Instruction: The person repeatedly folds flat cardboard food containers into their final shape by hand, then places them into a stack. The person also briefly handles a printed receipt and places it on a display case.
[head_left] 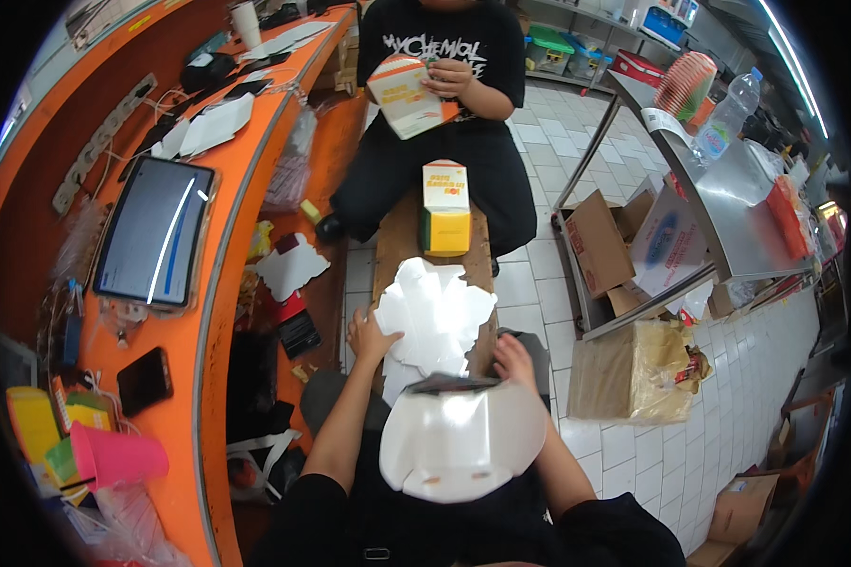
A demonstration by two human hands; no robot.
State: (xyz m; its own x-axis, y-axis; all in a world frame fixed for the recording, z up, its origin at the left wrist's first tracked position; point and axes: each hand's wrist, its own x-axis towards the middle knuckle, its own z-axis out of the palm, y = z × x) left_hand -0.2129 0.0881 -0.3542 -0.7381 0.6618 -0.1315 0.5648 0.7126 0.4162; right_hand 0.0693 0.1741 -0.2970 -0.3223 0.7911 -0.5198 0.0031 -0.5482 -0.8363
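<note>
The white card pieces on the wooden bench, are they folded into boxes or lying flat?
Lying flat: the white card pieces overlap on the wooden bench, spread outward, with no raised walls showing.

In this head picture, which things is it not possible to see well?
Head view throughout:
Bench under the white sheets: covered by them.
Middle of the wearer's lap: behind the pale curved piece.
Co-worker: face mostly cut off by the top edge.
Tablet text: too small, with glare.

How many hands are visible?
3: left hand at the white sheets, right hand near the bench, and a co-worker's hand on a carton. Another may be hidden.
</note>
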